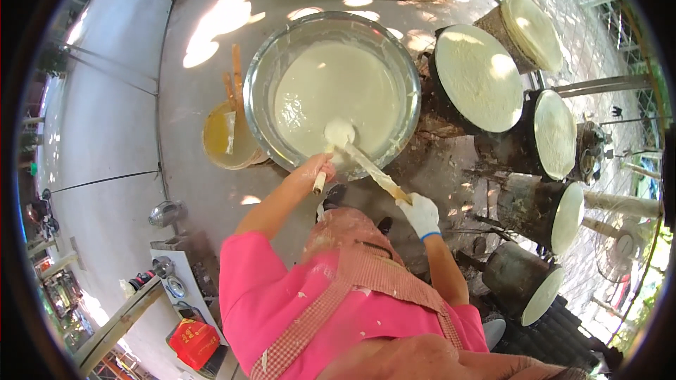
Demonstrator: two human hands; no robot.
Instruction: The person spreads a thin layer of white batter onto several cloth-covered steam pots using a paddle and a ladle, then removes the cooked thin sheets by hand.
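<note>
A wide metal basin point(253, 109) of creamy white batter point(338, 88) stands in front of me. My right hand point(421, 215), in a white glove, is closed round the batter-smeared wooden handle of a ladle point(370, 167). The ladle's round bowl lies over the near part of the batter, coated or filled with it. At the basin's near rim, my bare left hand point(320, 168) is closed on a short wooden handle point(319, 183). The far end of that tool is by the ladle and its kind is unclear.
A pale bucket point(213, 149) with wooden-handled tools stands left of the basin. On the right, several round griddles point(479, 77) with pale, batter-like tops sit on dark drum-like stands. A red package point(193, 343) lies at lower left, and a fan point(620, 253) stands far right.
</note>
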